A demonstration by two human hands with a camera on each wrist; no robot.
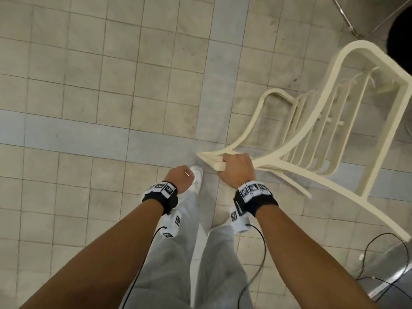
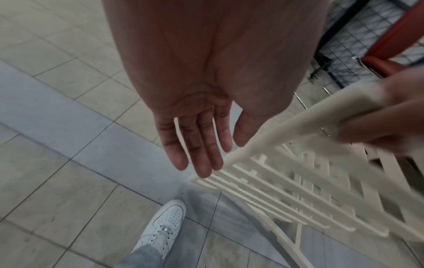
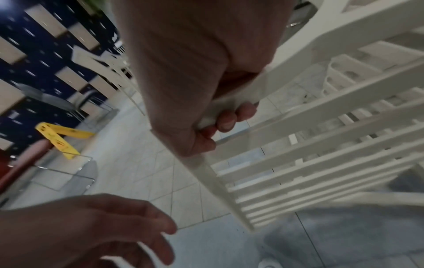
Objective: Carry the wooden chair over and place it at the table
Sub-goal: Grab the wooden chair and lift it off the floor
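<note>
A cream slatted chair (image 1: pixel 323 121) hangs tilted above the tiled floor, its legs pointing away and to the right. My right hand (image 1: pixel 236 169) grips the top rail of its backrest (image 3: pixel 206 168), fingers (image 3: pixel 226 123) curled round the rail. My left hand (image 1: pixel 179 178) hangs free just left of the chair, holding nothing; the left wrist view shows its fingers (image 2: pixel 201 145) straight and spread, close to the backrest's corner (image 2: pixel 229 159). No table top is plainly in view.
Tiled floor (image 1: pixel 89 85) spreads ahead and left. My white shoe (image 1: pixel 197 177) steps forward. Metal legs (image 1: pixel 347 21) and a dark round object (image 1: pixel 401 34) stand at top right. Black cables (image 1: pixel 379 264) lie at lower right. A yellow floor sign (image 3: pixel 59 139) stands further off.
</note>
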